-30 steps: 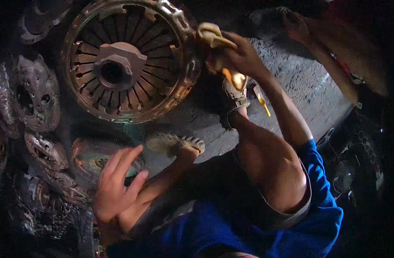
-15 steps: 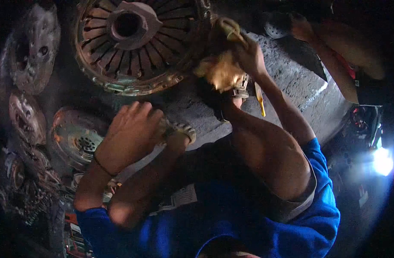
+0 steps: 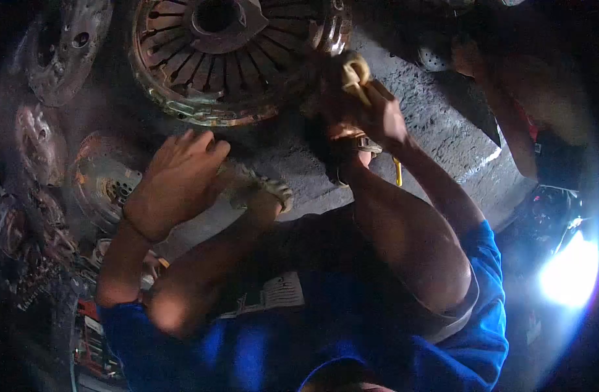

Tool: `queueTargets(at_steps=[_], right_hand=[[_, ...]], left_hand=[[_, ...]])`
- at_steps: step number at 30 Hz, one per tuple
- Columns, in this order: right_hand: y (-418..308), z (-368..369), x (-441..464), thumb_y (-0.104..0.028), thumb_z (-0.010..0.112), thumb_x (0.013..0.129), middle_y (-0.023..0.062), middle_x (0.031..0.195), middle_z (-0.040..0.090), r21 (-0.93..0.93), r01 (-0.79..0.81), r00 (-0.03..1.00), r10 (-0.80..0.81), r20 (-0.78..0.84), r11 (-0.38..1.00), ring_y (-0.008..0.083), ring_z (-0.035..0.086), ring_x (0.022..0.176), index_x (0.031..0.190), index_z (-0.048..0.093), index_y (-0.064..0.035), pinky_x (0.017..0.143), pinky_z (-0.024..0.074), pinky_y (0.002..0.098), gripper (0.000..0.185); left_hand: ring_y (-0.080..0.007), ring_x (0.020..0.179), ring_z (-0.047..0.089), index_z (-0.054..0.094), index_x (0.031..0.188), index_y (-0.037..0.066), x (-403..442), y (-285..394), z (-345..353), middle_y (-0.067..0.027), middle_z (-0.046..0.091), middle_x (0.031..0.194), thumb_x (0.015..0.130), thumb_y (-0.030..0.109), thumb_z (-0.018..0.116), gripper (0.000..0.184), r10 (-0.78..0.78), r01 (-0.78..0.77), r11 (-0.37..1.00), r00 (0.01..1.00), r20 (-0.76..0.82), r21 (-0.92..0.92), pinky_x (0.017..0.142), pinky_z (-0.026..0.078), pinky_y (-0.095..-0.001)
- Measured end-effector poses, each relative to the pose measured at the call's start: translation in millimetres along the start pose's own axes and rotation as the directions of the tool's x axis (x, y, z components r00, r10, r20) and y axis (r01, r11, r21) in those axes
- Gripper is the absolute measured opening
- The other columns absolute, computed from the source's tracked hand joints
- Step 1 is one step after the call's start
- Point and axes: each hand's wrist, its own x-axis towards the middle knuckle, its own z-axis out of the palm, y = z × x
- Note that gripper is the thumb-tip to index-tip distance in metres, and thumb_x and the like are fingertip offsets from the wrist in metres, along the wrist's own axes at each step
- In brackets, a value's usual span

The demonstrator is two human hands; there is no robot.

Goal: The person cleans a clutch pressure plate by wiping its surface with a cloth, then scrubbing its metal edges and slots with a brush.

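Observation:
My right hand [image 3: 386, 116] is closed round a pale, yellowish cloth-like item [image 3: 356, 73], right of a large round metal clutch cover [image 3: 201, 108] with radial slots and a central hub. Below that cover, my left hand [image 3: 175, 179] hangs in the air with its fingers bent. Nothing shows in it, though its palm is turned out of sight. A yellow-handled tool [image 3: 398, 171] lies on the ground beside my right foot, partly hidden by my forearm.
Worn metal discs [image 3: 64, 52] and a ribbed round plate [image 3: 100, 179] lie at the left. Another person's arm [image 3: 502, 91] reaches in at the upper right. A bright light [image 3: 570, 271] glares at the right edge.
The view has shifted, so the clutch cover sits higher and further right. My left hand has turned from spread fingers to a bent pose. My right hand has moved lower with the cloth-like item.

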Motion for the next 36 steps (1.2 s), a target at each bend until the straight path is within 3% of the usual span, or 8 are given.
queueTargets(at_steps=[4,8,14,22,25,27,30,36], right_hand=[[9.1,151.8,-15.2,-0.021,0.059,0.097,0.0201,0.1,0.068,-0.626,-0.454,0.772,0.631,0.078,0.634,0.0315,0.072,0.089,0.124,0.063,-0.0001,0.075,0.0597,0.0387,0.034],[-34.2,126.6,-1.4,-0.021,0.045,0.104,0.0256,0.124,0.062,-0.16,0.305,0.8,-0.162,0.577,0.939,0.0327,0.073,0.092,0.139,0.05,-0.0025,0.078,0.061,0.0398,0.04],[35.3,67.9,-39.2,-0.021,0.052,0.102,0.0187,0.14,0.055,-0.07,0.285,0.897,-0.241,0.37,0.956,0.0331,0.071,0.096,0.148,0.046,-0.0109,0.08,0.0609,0.0392,0.047],[10.1,89.6,-26.1,-0.017,0.062,0.093,0.023,0.123,0.061,-0.57,0.287,0.93,-0.082,0.358,0.77,0.0299,0.069,0.101,0.141,0.05,-0.0023,0.067,0.0601,0.0421,0.051],[-0.7,126.1,-17.2,-0.015,0.059,0.097,0.0229,0.117,0.063,-0.435,0.362,0.887,-0.162,0.431,0.824,0.0308,0.07,0.096,0.136,0.052,0.0008,0.061,0.0601,0.0441,0.043],[24.2,157.4,-24.2,-0.013,0.061,0.094,0.0243,0.119,0.062,0.057,0.126,0.887,-0.138,0.441,0.99,0.0285,0.07,0.095,0.134,0.053,0.006,0.065,0.0624,0.0383,0.045],[-56.8,169.0,24.1,-0.015,0.062,0.093,0.0187,0.112,0.063,-0.339,0.636,0.749,-0.449,0.487,0.693,0.0238,0.07,0.082,0.132,0.054,0.0067,0.061,0.0617,0.0314,0.046],[-81.2,184.9,36.6,-0.016,0.064,0.093,0.0162,0.109,0.065,-0.399,0.656,0.743,-0.46,0.486,0.64,0.0196,0.069,0.079,0.133,0.055,0.004,0.063,0.0626,0.0339,0.046]], left_hand=[[-0.0385,0.119,0.057,0.058,0.124,0.004,19.3,12.5,-9.8,-0.0178,0.058,0.12,0.097,0.028,0.065,0.037,-0.001,0.002,1.0,0.996,0.089,-0.008,0.103,0.045,-0.0492],[-0.0377,0.117,0.057,0.059,0.124,0.002,5.7,14.7,-23.9,-0.0181,0.059,0.117,0.097,0.027,0.066,0.038,-0.069,0.077,0.988,0.996,0.059,-0.136,0.101,0.046,-0.048],[-0.0385,0.111,0.059,0.06,0.122,0.0,-41.5,-24.9,-5.6,-0.0186,0.061,0.114,0.097,0.028,0.066,0.038,-0.284,0.281,0.949,0.959,0.0,-0.142,0.098,0.047,-0.0483],[-0.0364,0.105,0.06,0.062,0.121,0.004,-31.2,-27.0,14.3,-0.0153,0.061,0.11,0.098,0.029,0.063,0.034,-0.152,0.121,0.972,0.977,-0.149,-0.202,0.093,0.047,-0.0484],[-0.037,0.106,0.06,0.062,0.121,0.004,-35.9,-23.9,13.8,-0.0153,0.063,0.111,0.098,0.029,0.064,0.033,-0.188,0.134,0.962,0.957,-0.222,-0.238,0.093,0.048,-0.0491],[-0.0371,0.107,0.06,0.062,0.12,0.004,-31.5,-24.0,13.3,-0.0152,0.063,0.111,0.098,0.029,0.064,0.033,-0.179,0.125,0.968,0.951,-0.253,-0.216,0.093,0.048,-0.0493],[-0.0371,0.108,0.061,0.063,0.12,0.004,-28.2,-17.8,15.0,-0.0154,0.064,0.111,0.098,0.029,0.064,0.034,-0.182,0.141,0.972,0.958,-0.22,-0.19,0.094,0.048,-0.0492],[-0.0369,0.108,0.061,0.062,0.121,0.003,-30.1,-11.8,9.5,-0.0169,0.064,0.111,0.098,0.03,0.064,0.035,-0.179,0.132,0.964,0.965,-0.191,-0.231,0.096,0.048,-0.0487]])
